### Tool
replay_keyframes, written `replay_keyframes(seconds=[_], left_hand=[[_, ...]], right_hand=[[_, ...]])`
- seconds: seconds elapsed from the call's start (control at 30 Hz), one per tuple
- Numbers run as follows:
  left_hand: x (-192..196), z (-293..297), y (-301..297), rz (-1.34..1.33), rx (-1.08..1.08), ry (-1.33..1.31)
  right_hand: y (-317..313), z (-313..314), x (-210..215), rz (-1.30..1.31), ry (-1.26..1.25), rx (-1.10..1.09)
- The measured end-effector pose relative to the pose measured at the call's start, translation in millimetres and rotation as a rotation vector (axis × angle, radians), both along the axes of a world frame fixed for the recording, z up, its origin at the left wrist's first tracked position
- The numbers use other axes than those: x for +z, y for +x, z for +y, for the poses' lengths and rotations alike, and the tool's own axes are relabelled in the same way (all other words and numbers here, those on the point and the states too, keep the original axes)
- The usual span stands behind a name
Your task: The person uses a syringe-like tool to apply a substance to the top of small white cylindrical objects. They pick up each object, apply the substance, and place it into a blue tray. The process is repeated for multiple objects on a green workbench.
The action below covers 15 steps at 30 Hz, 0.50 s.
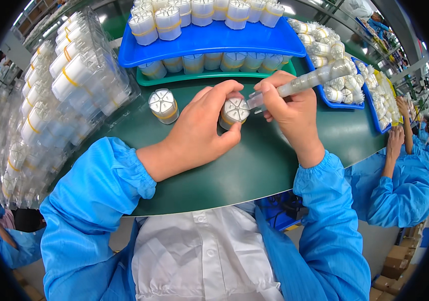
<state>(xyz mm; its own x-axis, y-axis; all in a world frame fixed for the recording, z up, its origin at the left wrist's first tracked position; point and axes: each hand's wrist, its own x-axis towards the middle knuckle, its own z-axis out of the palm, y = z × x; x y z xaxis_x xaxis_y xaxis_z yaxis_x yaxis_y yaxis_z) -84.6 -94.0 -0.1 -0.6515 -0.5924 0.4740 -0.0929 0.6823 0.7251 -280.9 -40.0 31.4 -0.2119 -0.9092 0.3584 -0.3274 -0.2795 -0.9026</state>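
Firstly, on the far left, stacks of clear plastic trays (81, 75) with white banded bundles stand on the green table (254, 165). Next to them one loose bundle (163, 105) with a yellow band stands upright, apart from the hands. The left hand (202, 125) wraps its fingers around a second small bundle (235, 111) near the table's middle, pinching it upright. Just beside, the right hand (289, 108) closes its fingers on a clear narrow tube (315, 79), whose tip touches the top of this bundle. Behind, a blue tray (214, 42) carries more bundles. At the right, another person's blue sleeve (400, 185) appears.
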Motion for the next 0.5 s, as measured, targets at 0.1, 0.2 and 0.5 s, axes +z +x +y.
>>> replay_keyframes(seconds=[0.1, 0.2, 0.5], left_hand=[[-2, -2, -1, 0.000, -0.035, -0.033], [-2, -3, 0, 0.004, -0.052, 0.012], [5, -1, 0, -0.113, 0.104, -0.065]], right_hand=[[0, -1, -2, 0.046, -0.015, 0.008], [3, -1, 2, 0.001, 0.074, 0.017], [0, -1, -3, 0.023, 0.006, 0.002]])
